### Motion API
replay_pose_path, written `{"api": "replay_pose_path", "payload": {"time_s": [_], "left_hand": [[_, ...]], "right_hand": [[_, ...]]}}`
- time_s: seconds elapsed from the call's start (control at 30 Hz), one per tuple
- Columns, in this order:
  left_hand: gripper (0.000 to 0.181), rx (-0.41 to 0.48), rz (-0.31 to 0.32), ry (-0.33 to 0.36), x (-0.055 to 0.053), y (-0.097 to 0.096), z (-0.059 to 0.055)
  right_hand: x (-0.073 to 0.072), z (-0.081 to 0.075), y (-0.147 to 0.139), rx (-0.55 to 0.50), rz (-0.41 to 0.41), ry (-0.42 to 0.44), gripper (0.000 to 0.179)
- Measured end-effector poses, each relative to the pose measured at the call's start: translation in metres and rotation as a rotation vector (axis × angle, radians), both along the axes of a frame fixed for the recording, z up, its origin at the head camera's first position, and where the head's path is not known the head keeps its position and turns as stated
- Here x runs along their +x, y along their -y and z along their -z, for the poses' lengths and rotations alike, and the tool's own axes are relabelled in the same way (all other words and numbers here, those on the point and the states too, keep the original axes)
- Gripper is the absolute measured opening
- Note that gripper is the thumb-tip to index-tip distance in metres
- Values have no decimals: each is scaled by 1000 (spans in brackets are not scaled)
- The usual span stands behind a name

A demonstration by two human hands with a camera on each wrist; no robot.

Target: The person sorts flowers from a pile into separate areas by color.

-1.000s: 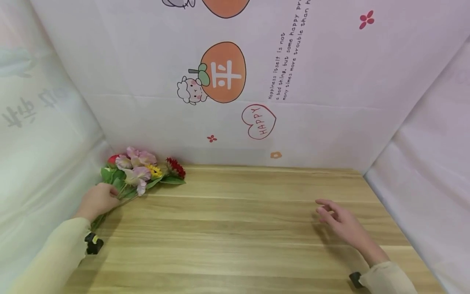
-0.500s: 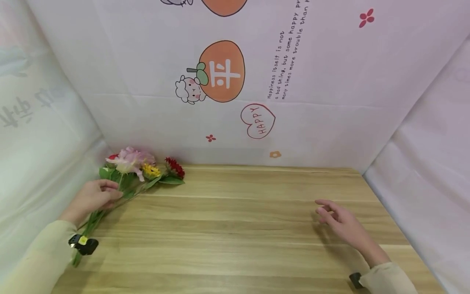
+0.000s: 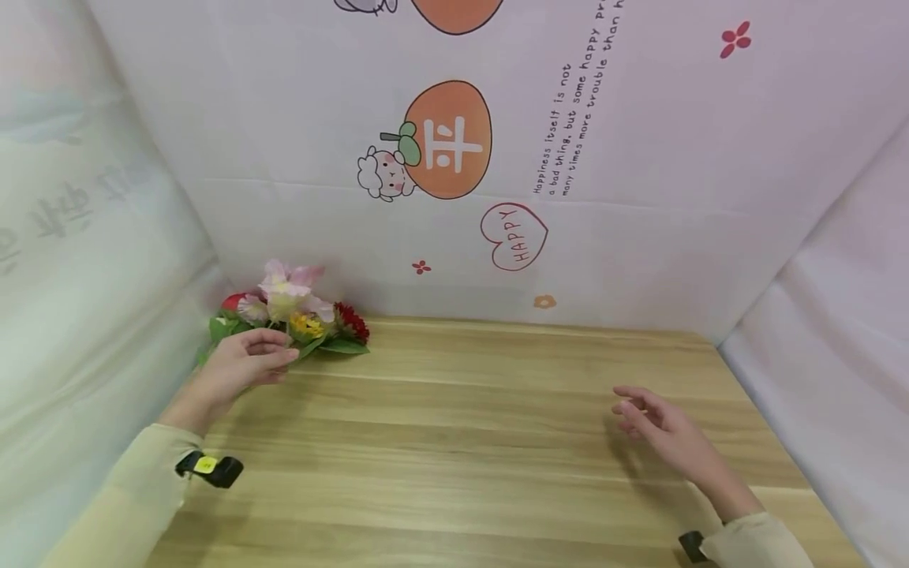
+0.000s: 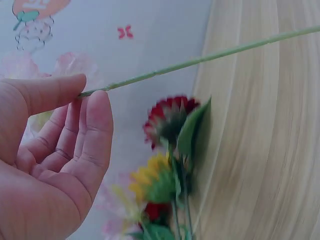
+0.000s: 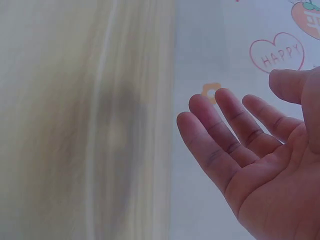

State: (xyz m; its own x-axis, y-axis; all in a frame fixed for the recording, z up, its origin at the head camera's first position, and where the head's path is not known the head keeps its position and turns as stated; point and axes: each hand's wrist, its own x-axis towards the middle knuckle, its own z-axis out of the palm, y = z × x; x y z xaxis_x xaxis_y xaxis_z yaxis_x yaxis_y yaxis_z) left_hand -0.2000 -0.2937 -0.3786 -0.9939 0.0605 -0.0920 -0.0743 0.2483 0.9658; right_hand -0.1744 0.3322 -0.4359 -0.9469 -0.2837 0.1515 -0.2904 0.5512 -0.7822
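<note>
Between thumb and fingertips, my left hand (image 3: 241, 367) pinches the thin green stem (image 4: 200, 60) of a pale pink artificial flower (image 3: 284, 285). The bloom is raised over the other flowers at the table's back left; in the left wrist view it is partly hidden behind the fingers. Close to this hand lie a yellow flower (image 3: 307, 325), a dark red flower (image 3: 353, 322), a bright red one (image 3: 233, 301) and another pale pink one (image 3: 252, 308), with green leaves. Over the table's right side, my right hand (image 3: 663, 432) holds nothing, its fingers loosely bent and spread apart.
The wooden table (image 3: 454, 442) meets a white printed cloth (image 3: 639, 260) along its back edge. More white cloth hangs at the left (image 3: 106, 260) and the right. A black wrist camera (image 3: 213, 468) sits on the left sleeve.
My left hand has drawn one pink flower out of the bunch, lifting it and moving up and right. Its stem has left the table. The right hand stays almost in place.
</note>
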Motion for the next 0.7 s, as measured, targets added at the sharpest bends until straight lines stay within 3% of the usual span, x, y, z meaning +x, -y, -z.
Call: {"api": "replay_pose_path", "payload": {"time_s": [0.27,0.5,0.7], "left_hand": [[37,94,14,-34,5,-30,10],[40,125,43,-52,7,-55,15],[37,198,84,-42,2,-81,11]], "right_hand": [[-3,-9,16,-135,-58,63,38],[1,-19,44,-159,-122,78,36],[3,-34,64,-165,-173,43,35]]}}
